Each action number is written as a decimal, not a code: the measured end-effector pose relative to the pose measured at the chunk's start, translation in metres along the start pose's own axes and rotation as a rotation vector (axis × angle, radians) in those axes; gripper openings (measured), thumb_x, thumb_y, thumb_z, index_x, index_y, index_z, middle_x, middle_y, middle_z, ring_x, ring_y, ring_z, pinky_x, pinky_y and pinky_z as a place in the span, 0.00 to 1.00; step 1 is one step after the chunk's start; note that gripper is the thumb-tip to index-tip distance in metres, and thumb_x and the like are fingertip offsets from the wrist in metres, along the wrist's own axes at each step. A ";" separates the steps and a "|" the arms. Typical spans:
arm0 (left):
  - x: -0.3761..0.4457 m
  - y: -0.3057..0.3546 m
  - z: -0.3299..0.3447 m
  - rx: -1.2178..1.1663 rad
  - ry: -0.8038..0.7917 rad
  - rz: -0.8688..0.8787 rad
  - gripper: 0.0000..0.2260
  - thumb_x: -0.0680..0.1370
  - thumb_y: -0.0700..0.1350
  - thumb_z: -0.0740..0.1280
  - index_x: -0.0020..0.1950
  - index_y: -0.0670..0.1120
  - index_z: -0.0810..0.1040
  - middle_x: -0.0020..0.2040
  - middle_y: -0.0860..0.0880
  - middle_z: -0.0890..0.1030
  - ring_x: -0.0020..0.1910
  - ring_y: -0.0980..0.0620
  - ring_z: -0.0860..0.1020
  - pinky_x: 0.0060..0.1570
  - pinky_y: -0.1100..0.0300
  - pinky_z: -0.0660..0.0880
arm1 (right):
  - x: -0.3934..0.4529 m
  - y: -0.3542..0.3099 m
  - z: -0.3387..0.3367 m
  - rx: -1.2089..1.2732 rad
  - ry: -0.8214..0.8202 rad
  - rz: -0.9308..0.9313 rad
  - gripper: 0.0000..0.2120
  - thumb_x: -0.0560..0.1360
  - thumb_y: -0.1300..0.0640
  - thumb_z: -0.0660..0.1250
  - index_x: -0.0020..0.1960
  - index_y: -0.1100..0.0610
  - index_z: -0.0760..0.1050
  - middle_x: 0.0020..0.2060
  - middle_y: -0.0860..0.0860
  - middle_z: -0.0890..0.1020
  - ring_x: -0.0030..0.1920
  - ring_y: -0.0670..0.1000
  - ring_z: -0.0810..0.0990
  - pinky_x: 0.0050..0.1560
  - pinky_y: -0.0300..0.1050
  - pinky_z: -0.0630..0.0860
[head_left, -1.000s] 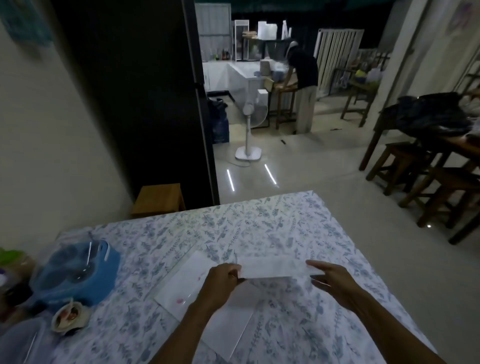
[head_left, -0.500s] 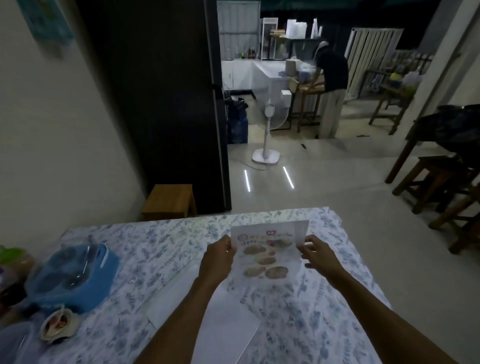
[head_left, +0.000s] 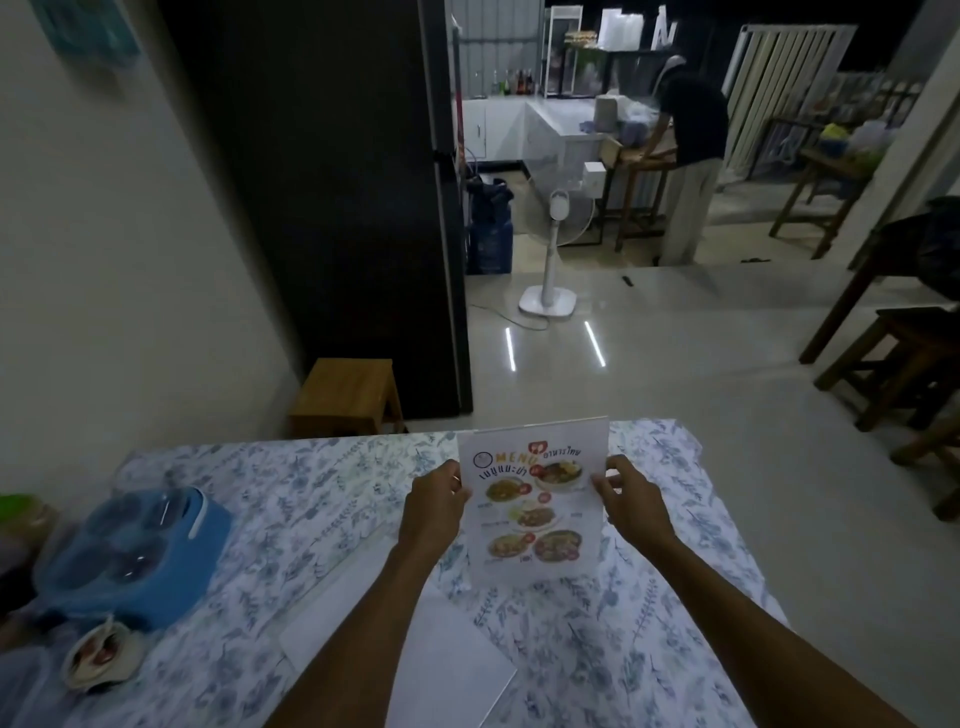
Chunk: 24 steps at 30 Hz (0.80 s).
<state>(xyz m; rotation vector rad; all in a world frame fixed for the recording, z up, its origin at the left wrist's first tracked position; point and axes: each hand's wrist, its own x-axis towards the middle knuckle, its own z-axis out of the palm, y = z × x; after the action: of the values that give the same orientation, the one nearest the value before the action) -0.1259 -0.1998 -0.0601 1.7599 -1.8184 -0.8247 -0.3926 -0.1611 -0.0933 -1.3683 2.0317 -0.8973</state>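
Holding the printed menu card upright by its two side edges, the person has it facing them over the far half of the floral-clothed table. Its dish photos and "MENU" heading are the right way up. The left hand pinches the card's left edge, thumb in front and fingers curled behind. The right hand pinches the right edge with its fingertips in the same way. The card's lower edge hangs close to the cloth; whether it touches cannot be told, and a clear rim at the top hints at a sleeve or stand.

As a judgement, the lifting and squaring-up look done. The card is off the table, level and readable. What seems left is placing it: lowering it onto the table so it stands or lies where wanted, then letting go.

A plain white sheet lies flat on the table's near half, under the left forearm and handled by neither hand. At the table's left end sit a blue condiment caddy and a small bowl. Beyond the table's far edge a wooden stool stands on the floor. Well past the table there is a white pedestal fan.
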 end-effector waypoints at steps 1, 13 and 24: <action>0.000 -0.001 0.000 0.004 0.001 0.003 0.03 0.79 0.42 0.69 0.52 0.45 0.78 0.52 0.46 0.84 0.44 0.50 0.81 0.38 0.63 0.75 | -0.001 0.001 0.001 -0.017 0.007 0.000 0.05 0.81 0.49 0.61 0.55 0.48 0.71 0.55 0.54 0.84 0.47 0.52 0.83 0.45 0.52 0.83; 0.002 -0.006 0.003 0.062 0.012 0.049 0.04 0.80 0.43 0.67 0.54 0.45 0.79 0.52 0.46 0.84 0.43 0.52 0.79 0.37 0.63 0.73 | -0.005 -0.001 0.007 -0.142 0.044 -0.016 0.13 0.82 0.50 0.60 0.61 0.58 0.73 0.56 0.56 0.84 0.52 0.56 0.84 0.47 0.49 0.82; -0.010 -0.022 -0.011 0.073 -0.016 0.025 0.14 0.80 0.51 0.66 0.63 0.47 0.77 0.57 0.46 0.83 0.52 0.47 0.81 0.52 0.51 0.80 | -0.026 -0.002 0.015 -0.583 -0.077 0.128 0.21 0.81 0.38 0.53 0.50 0.55 0.71 0.42 0.51 0.80 0.37 0.49 0.78 0.32 0.43 0.72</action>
<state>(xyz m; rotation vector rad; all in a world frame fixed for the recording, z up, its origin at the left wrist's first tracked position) -0.1020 -0.1906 -0.0671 1.7762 -1.8991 -0.7736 -0.3713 -0.1404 -0.0995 -1.5010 2.3908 -0.1868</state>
